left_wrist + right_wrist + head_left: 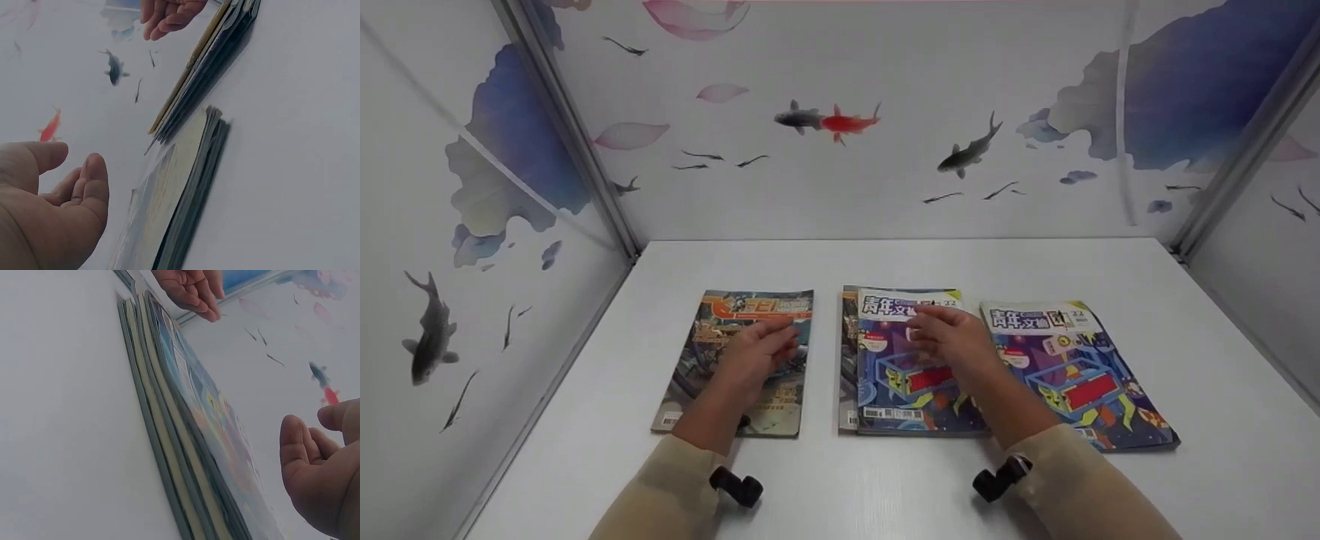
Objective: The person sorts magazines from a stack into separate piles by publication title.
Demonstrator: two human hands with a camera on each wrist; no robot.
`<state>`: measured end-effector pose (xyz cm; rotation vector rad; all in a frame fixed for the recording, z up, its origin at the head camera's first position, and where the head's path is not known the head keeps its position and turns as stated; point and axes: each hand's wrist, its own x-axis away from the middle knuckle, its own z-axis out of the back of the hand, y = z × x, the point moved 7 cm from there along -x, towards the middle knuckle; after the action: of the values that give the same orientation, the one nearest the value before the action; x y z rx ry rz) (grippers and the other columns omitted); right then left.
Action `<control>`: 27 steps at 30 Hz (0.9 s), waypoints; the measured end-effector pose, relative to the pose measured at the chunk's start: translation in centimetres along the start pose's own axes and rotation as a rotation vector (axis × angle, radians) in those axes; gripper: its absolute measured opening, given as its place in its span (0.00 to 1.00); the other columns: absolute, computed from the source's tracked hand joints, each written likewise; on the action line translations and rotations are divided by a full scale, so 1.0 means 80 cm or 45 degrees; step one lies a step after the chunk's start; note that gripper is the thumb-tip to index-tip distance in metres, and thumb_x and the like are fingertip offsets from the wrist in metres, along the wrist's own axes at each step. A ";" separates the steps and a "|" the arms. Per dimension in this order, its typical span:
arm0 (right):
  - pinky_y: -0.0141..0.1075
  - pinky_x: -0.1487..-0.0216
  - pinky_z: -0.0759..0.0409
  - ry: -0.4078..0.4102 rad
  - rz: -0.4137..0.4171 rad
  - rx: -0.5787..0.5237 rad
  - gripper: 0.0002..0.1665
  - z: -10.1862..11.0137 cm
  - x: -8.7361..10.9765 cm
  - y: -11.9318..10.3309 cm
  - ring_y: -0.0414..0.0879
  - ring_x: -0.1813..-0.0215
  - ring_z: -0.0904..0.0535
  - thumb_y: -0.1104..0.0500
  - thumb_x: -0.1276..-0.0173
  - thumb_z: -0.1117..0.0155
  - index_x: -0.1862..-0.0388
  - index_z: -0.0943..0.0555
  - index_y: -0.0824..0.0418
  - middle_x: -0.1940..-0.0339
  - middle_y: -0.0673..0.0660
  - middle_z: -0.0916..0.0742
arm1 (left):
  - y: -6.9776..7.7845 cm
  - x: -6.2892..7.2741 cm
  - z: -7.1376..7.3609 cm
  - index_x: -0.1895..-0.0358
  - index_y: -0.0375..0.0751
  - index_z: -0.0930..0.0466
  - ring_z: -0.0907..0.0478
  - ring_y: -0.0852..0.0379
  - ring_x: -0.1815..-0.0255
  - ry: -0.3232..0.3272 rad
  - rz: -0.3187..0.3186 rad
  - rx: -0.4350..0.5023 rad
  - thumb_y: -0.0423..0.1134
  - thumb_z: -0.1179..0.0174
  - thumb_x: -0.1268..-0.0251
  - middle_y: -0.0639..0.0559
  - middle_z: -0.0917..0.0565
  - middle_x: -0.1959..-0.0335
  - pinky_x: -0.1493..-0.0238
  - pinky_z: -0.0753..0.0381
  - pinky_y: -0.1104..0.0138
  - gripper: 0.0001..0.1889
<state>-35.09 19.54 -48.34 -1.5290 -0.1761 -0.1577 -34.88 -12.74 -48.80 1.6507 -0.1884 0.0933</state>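
Note:
Three piles of magazines lie in a row on the white table. Above the left pile, a dark magazine with an orange title (780, 409), hovers my left hand (754, 360), fingers loosely bent and holding nothing. My right hand (964, 346) is over the middle pile, whose top is a purple-blue magazine (896, 397); its fingers are relaxed too. A brown-edged magazine (848, 375) sticks out from under that one on the left. A matching purple-blue magazine (1091, 390) lies on the right, partly behind the right forearm. In both wrist views, thumb and fingers stand apart with a gap between.
The white table (840, 495) meets a back wall (840, 195) printed with fish and petals. Side panels with metal posts (577, 142) stand left and right. Black wrist mounts (739, 486) sit at both sleeves. A gap separates the left pile from the middle one.

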 end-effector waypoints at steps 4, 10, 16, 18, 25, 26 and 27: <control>0.40 0.37 0.12 0.017 0.008 0.040 0.29 0.027 0.003 0.005 0.54 0.39 0.10 0.46 0.18 0.37 0.24 0.22 0.56 0.33 0.61 0.12 | -0.004 -0.003 -0.029 0.28 0.36 0.22 0.15 0.51 0.42 -0.032 0.025 -0.024 0.40 0.38 0.19 0.41 0.15 0.36 0.36 0.14 0.61 0.23; 0.28 0.40 0.14 0.092 -0.005 0.086 0.31 0.072 0.014 0.008 0.51 0.36 0.12 0.43 0.18 0.38 0.23 0.23 0.56 0.30 0.60 0.14 | -0.004 -0.005 -0.075 0.28 0.36 0.22 0.14 0.50 0.40 -0.078 0.053 -0.058 0.42 0.38 0.19 0.42 0.14 0.36 0.35 0.14 0.61 0.23; 0.25 0.43 0.14 0.170 -0.015 0.220 0.35 0.115 0.021 0.018 0.45 0.41 0.12 0.37 0.20 0.37 0.22 0.23 0.52 0.30 0.57 0.14 | -0.003 -0.006 -0.117 0.30 0.37 0.20 0.13 0.53 0.45 -0.144 0.023 -0.049 0.44 0.37 0.20 0.43 0.13 0.39 0.37 0.13 0.61 0.23; 0.25 0.44 0.14 0.189 -0.014 0.249 0.34 0.122 0.020 0.020 0.44 0.42 0.11 0.37 0.20 0.38 0.23 0.23 0.51 0.32 0.57 0.13 | -0.003 -0.005 -0.123 0.29 0.38 0.20 0.13 0.51 0.43 -0.155 0.016 -0.072 0.45 0.37 0.20 0.43 0.13 0.39 0.36 0.13 0.61 0.24; 0.26 0.43 0.14 0.175 -0.027 0.247 0.34 0.124 0.016 0.024 0.46 0.41 0.12 0.37 0.19 0.39 0.23 0.23 0.52 0.34 0.57 0.11 | -0.008 -0.004 -0.120 0.29 0.38 0.21 0.13 0.53 0.47 -0.136 0.015 -0.098 0.43 0.38 0.19 0.42 0.12 0.41 0.40 0.12 0.63 0.23; 0.26 0.43 0.14 0.176 -0.026 0.246 0.34 0.124 0.015 0.025 0.46 0.41 0.11 0.37 0.19 0.38 0.22 0.23 0.52 0.34 0.57 0.11 | -0.009 -0.005 -0.118 0.29 0.38 0.21 0.13 0.54 0.49 -0.133 0.016 -0.095 0.43 0.38 0.19 0.42 0.12 0.41 0.42 0.12 0.64 0.23; 0.26 0.43 0.14 0.179 -0.029 0.244 0.34 0.125 0.015 0.025 0.46 0.42 0.11 0.37 0.19 0.38 0.23 0.23 0.52 0.35 0.57 0.11 | -0.010 -0.005 -0.117 0.29 0.38 0.20 0.13 0.55 0.50 -0.129 0.017 -0.092 0.43 0.38 0.19 0.41 0.12 0.42 0.43 0.12 0.64 0.23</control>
<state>-33.62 29.60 -49.73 -1.3203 -0.0939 -0.2585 -34.68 -3.34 -48.80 1.5832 -0.2775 0.0128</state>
